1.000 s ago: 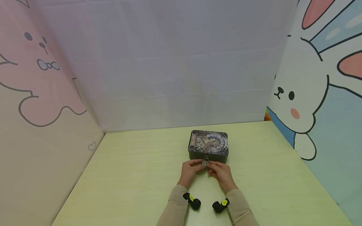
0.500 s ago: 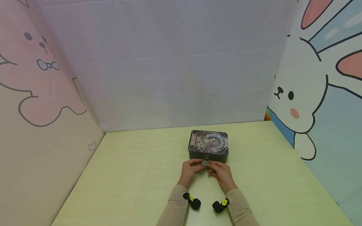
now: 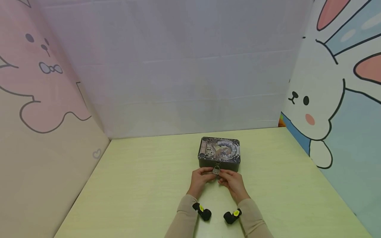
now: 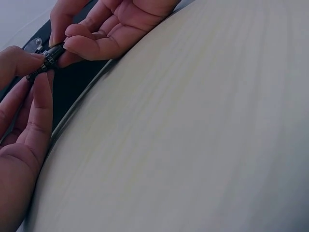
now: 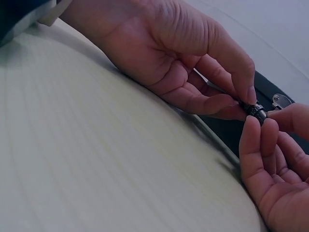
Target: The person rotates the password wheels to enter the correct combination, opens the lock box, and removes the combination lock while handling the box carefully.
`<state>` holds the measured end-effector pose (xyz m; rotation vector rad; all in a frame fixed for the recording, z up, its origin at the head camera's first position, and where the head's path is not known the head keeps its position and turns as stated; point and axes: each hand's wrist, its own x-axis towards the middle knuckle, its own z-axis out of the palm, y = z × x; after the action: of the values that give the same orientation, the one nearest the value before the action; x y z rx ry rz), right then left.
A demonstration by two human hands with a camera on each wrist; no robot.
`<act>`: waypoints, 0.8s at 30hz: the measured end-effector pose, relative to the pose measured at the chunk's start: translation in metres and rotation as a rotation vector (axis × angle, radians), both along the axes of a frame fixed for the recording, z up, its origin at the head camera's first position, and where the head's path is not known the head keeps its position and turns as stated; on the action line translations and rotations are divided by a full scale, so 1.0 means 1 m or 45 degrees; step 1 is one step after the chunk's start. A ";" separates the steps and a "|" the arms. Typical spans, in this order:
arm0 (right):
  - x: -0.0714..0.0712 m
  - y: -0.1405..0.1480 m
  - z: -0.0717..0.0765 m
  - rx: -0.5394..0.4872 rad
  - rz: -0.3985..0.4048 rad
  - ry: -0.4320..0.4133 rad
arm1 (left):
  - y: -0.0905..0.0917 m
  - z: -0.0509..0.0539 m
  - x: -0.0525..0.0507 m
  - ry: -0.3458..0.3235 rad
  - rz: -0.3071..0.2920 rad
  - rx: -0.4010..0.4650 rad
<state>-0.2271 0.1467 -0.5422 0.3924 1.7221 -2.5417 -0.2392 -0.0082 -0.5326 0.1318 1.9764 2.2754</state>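
A dark tin box with an ornate printed lid sits on the table, its lid down. From the clasp at its front hangs a small combination padlock with number dials. My left hand pinches the padlock from the left between thumb and fingers. From the other side my right hand grips it with thumb and fingertips at the dials. In the right wrist view the fingertips of both hands meet around the lock body and cover much of it. The digits are too small to read.
The pale yellow-green table extends to both sides of the box. A white sheet stands behind it, and cartoon-printed panels flank left and right. Black wrist cameras are strapped over beige sleeves.
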 end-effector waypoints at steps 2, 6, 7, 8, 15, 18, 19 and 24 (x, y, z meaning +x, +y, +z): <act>0.000 0.000 0.000 -0.003 -0.001 0.000 | 0.001 -0.007 -0.004 -0.012 0.005 -0.010; 0.000 0.001 -0.002 -0.010 -0.002 0.006 | 0.003 -0.022 -0.013 -0.027 0.029 -0.013; 0.000 0.001 -0.002 -0.013 -0.002 0.007 | 0.003 -0.023 -0.013 -0.029 0.036 -0.012; -0.001 0.001 -0.003 -0.016 -0.001 0.009 | 0.004 -0.024 -0.014 -0.029 0.042 -0.011; -0.001 0.001 -0.005 -0.017 0.008 0.024 | 0.005 -0.025 -0.013 -0.010 0.067 -0.015; -0.002 0.001 -0.004 -0.022 0.000 0.008 | 0.006 -0.024 -0.013 -0.006 0.077 -0.019; -0.003 0.001 -0.004 -0.019 0.001 0.007 | 0.006 -0.024 -0.013 -0.008 0.080 -0.020; -0.003 0.001 -0.004 -0.007 0.001 0.003 | 0.007 -0.023 -0.013 -0.014 0.088 -0.018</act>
<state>-0.2302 0.1475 -0.5465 0.3890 1.7152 -2.5468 -0.2524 -0.0013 -0.5561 0.0507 2.0213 2.2982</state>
